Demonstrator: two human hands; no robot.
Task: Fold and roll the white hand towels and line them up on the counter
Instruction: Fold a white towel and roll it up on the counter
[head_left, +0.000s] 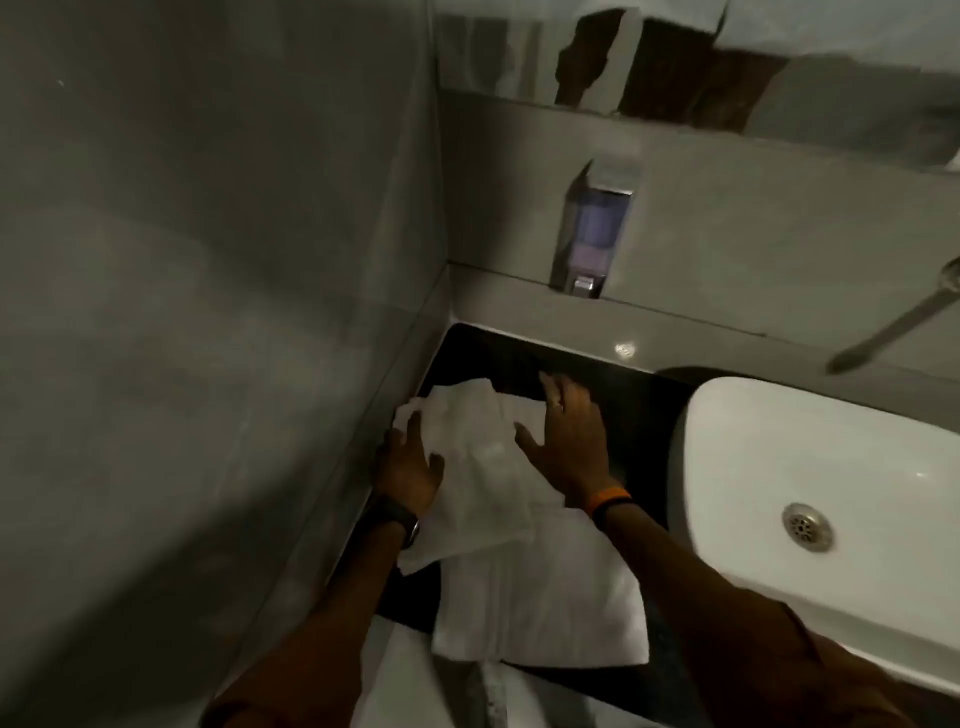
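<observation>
A white hand towel lies crumpled lengthwise on the black counter, pushed against the left wall. My left hand rests on its left edge with fingers spread. My right hand lies flat and open on the towel's right side, palm down. Beneath and nearer to me is a second white towel, folded flat into a broad rectangle that reaches the counter's front edge. More white cloth hangs below the counter edge.
A white basin with a metal drain fills the counter's right side. The grey wall bounds the left. A soap dispenser is mounted on the back wall, and a chrome tap juts from the right.
</observation>
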